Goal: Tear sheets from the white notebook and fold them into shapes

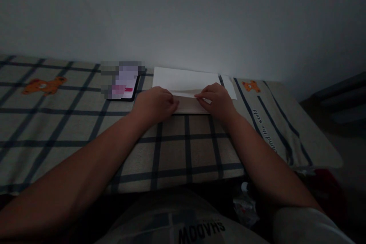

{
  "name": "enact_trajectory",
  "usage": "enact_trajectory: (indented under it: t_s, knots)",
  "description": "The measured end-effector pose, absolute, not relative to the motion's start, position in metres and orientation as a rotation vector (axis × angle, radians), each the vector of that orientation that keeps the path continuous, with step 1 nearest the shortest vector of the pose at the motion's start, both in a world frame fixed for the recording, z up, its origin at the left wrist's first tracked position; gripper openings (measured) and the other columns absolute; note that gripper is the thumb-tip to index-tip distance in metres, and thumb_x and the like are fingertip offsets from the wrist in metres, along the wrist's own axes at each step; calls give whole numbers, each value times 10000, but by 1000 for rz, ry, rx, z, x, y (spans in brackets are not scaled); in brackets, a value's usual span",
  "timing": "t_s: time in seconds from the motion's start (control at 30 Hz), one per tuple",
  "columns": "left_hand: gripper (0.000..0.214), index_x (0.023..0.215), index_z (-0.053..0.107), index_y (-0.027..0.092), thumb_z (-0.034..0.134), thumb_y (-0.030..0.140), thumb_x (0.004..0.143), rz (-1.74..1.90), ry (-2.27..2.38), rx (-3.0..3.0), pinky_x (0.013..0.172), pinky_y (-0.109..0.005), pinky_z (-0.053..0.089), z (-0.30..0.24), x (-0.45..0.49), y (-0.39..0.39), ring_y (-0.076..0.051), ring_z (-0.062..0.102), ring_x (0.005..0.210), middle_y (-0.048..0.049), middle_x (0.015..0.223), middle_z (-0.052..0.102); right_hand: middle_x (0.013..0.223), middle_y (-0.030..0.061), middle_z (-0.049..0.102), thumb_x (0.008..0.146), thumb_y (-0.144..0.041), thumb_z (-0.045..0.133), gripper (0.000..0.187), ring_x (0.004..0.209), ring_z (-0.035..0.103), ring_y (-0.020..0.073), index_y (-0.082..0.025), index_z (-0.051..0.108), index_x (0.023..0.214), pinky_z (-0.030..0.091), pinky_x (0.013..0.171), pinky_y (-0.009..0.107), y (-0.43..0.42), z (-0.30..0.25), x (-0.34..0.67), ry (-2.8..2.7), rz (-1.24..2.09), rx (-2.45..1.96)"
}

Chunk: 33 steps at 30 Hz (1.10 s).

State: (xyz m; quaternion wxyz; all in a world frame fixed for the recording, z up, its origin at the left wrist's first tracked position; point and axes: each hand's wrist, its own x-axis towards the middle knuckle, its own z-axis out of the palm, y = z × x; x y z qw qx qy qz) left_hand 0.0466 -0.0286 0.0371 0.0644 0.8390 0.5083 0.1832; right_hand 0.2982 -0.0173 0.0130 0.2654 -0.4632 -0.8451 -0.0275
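Note:
A white sheet of paper [183,78] lies on the checked cloth close to the wall, its near part turned up and over as a shaded flap. My left hand [156,103] is closed at the left end of this flap, fingers curled against the paper. On the other side, my right hand [219,101] pinches the flap's edge between thumb and index finger. Both hands partly cover the near corners of the paper. To the right of the sheet, a second white piece of paper shows behind my right hand; I cannot tell if it is separate.
A phone [126,82] with a lit screen lies left of the paper. The table's checked cloth [183,152] bears orange bear prints. A pale wall [183,19] rises behind it. Below the front edge at right is a clear plastic bottle [246,206].

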Motion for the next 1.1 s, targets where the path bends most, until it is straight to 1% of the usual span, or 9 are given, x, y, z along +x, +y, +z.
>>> enact_trajectory:
  t_s: [0.13,0.23,0.3,0.4,0.5,0.6,0.7,1.0,1.1]
  knots:
    - [356,758,718,217,533,480,910,748,1594,2575,873,-399,499,48,42,-33,-280,645,986,-84,898,703,1020,55,722,910,-292,638,160,992,592,254,-283,796,932,436,932,442,-21,16,297,-2393,-35,-1175]
    - [329,975,737,216,563,485,899,775,1338,2671,949,-405,479,43,43,-32,-275,622,1079,-93,1100,703,1210,55,685,866,-266,689,121,1162,567,282,-299,796,913,403,1025,482,-25,16,295,-2409,-36,-1156]
    - [449,1181,697,208,575,531,894,700,1189,2733,1026,-417,448,36,46,-30,-283,589,1183,-102,1255,675,1310,54,654,861,-262,698,121,1259,542,288,-301,791,926,385,1071,496,-27,15,294,-2412,21,-1136]
    - [646,1406,563,175,528,594,916,503,1146,2784,1133,-426,371,26,49,-30,-292,519,1321,-120,1407,611,1326,70,670,889,-274,671,137,1287,568,268,-277,783,969,398,1098,483,-27,13,293,-2424,145,-1087]
    - [762,1497,461,118,473,632,933,328,1216,2768,1203,-421,288,21,49,-28,-299,424,1435,-158,1531,503,1325,82,686,914,-303,644,168,1288,592,262,-260,782,999,409,1111,482,-26,12,294,-2432,205,-1089]
    - [820,1517,420,59,447,642,939,233,1261,2745,1240,-421,213,17,48,-26,-312,331,1502,-200,1593,405,1371,112,660,914,-324,646,209,1313,586,280,-238,782,1047,411,1123,499,-25,12,296,-2451,269,-1105]
    - [814,1516,425,69,449,641,937,224,1261,2734,1247,-419,200,16,48,-24,-307,307,1517,-196,1607,383,1393,113,646,897,-325,668,226,1320,586,279,-237,778,1074,421,1130,496,-24,13,296,-2437,361,-1117]
    - [540,1305,638,140,361,499,1013,348,1312,2600,1208,-423,317,20,50,-21,-283,437,1447,-153,1528,510,1313,71,702,926,-324,620,206,1263,627,247,-260,791,1021,431,1127,489,-18,11,301,-2335,502,-1126]
    - [506,1314,630,151,320,436,1033,398,1353,2551,1172,-408,373,19,50,-18,-259,502,1396,-133,1478,569,1256,85,729,942,-338,593,231,1216,650,245,-243,790,1017,455,1093,478,-15,10,299,-2274,547,-1128]
